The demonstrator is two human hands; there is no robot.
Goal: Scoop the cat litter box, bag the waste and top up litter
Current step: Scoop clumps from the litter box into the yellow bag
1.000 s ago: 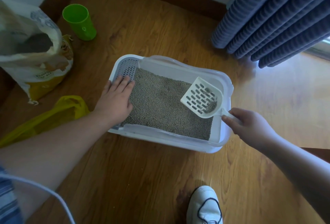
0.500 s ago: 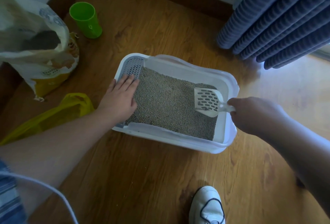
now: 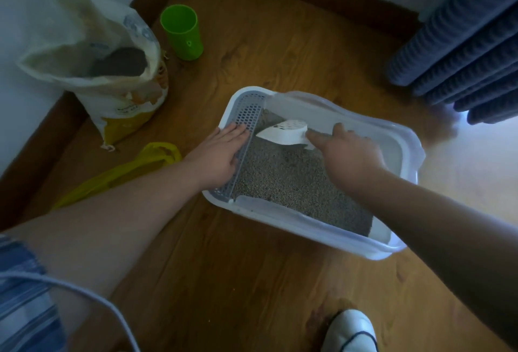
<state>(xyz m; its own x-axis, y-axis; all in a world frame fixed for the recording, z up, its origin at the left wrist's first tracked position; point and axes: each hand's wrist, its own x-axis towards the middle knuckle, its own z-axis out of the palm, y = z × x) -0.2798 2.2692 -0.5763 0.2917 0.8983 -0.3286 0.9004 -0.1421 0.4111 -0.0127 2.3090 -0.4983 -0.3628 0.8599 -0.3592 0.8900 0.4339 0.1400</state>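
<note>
A white litter box point(image 3: 316, 236) full of grey litter point(image 3: 291, 180) stands on the wooden floor. My left hand point(image 3: 218, 155) lies flat with straight fingers on the grey perforated grate point(image 3: 249, 116) at the box's left end. My right hand point(image 3: 347, 152) grips the handle of a white slotted scoop point(image 3: 283, 134), whose head is tipped down into the litter at the far left corner, next to the grate. An open litter sack point(image 3: 112, 71) stands at the left. A yellow bag point(image 3: 123, 172) lies on the floor beside my left forearm.
A green cup point(image 3: 183, 33) stands behind the sack near the skirting board. Dark blue curtains point(image 3: 462, 43) hang at the upper right. My white shoe point(image 3: 350, 332) is at the bottom edge. A wall corner bounds the left side.
My right hand carried the scoop from the box's right end across to the far left corner and tipped it into the litter. My left hand stayed on the grate. The camera view shifted.
</note>
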